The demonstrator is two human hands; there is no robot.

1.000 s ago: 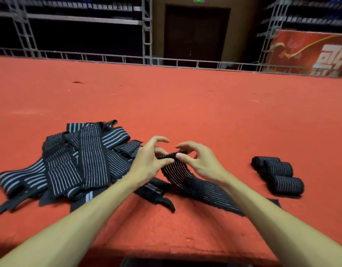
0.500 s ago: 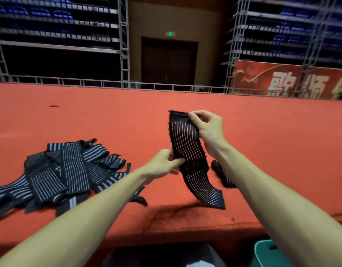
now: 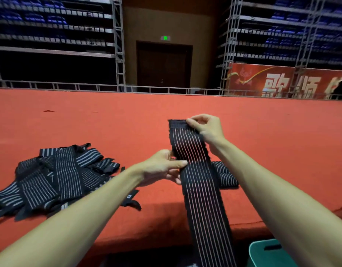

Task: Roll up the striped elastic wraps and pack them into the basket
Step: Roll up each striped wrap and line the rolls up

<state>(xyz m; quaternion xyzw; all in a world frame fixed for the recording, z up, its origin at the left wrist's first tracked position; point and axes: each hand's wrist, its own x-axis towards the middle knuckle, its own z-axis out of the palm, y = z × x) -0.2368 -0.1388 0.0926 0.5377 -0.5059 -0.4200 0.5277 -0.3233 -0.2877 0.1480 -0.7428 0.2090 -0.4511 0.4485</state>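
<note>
The person holds one striped wrap (image 3: 202,189) up in the air above the near edge of the red table (image 3: 108,122). The right hand (image 3: 206,130) pinches its top end with curled fingers. The left hand (image 3: 162,166) pinches the left edge lower down, thumb on top. The rest hangs down past the table's edge. A loose pile of wraps (image 3: 60,176) lies on the table to the left, and rolled wraps (image 3: 224,176) sit just behind the hanging one. A green basket (image 3: 266,253) stands below, at the right.

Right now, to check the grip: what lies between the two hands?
In the head view, a stretch of the striped wrap: the right hand pinches its top end, the left hand pinches its edge lower down.
</note>
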